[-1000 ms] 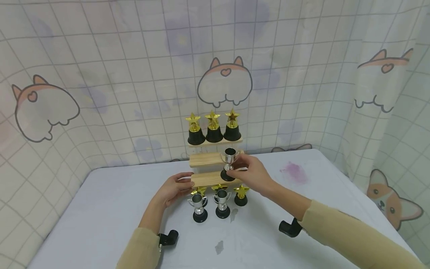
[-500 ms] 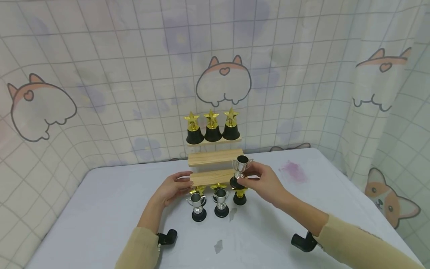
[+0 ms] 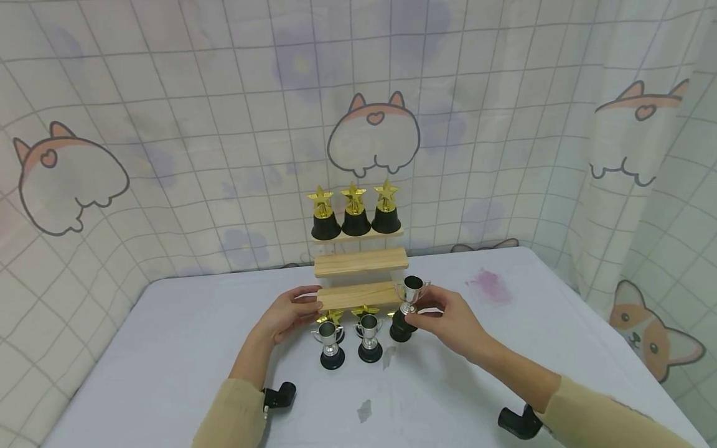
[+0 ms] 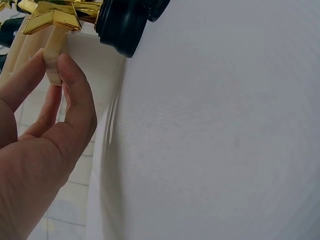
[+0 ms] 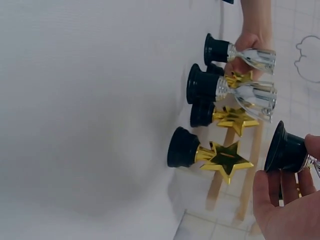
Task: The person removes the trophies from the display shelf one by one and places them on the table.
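The left hand (image 3: pixel 288 313) pinches the left end of the lowest wooden shelf (image 3: pixel 358 296); the right hand (image 3: pixel 450 317) grips a silver cup (image 3: pixel 411 294) above the counter (image 3: pixel 442 392).

From the head, we look forward and down over the table (image 3: pixel 442 398) and rack (image 3: pixel 361 262) from farthest back. At the left wrist, turned sideways, we look close along the left hand (image 4: pixel 45 155); at the right, tipped oppositely, past the right hand (image 5: pixel 295 215). Head and right-wrist views share the left hand and both standing cups (image 3: pixel 368 330).
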`<move>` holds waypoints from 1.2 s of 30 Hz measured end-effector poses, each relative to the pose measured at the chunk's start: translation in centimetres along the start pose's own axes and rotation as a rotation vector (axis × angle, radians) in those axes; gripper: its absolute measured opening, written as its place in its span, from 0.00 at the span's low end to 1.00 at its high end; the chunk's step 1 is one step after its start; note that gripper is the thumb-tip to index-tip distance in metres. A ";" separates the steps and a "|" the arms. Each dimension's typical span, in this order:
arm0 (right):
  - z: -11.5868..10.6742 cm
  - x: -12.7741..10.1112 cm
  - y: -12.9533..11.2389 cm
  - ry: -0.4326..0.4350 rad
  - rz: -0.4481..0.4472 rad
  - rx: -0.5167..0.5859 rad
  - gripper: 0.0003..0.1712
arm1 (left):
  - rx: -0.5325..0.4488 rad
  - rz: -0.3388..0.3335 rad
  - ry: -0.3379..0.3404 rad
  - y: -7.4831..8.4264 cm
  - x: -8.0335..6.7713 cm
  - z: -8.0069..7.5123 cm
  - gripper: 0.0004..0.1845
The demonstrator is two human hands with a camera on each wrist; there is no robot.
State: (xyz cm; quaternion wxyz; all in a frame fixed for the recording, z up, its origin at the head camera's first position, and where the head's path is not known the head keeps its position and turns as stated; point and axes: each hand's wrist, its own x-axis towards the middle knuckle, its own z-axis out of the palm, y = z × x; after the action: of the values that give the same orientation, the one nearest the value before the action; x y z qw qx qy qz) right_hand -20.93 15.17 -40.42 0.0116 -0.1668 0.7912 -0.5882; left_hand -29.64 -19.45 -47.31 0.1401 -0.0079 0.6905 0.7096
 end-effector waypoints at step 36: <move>1.0 -1.9 4.0 -0.044 0.050 -0.021 0.13 | -0.012 -0.011 0.012 0.1 -0.3 0.2 0.29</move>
State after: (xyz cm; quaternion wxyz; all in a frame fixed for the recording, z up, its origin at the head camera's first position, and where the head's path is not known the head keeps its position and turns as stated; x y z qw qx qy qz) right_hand -19.93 15.78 -44.85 0.0419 -0.1599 0.8008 -0.5756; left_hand -29.40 -19.35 -47.11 0.1397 -0.0165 0.6871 0.7129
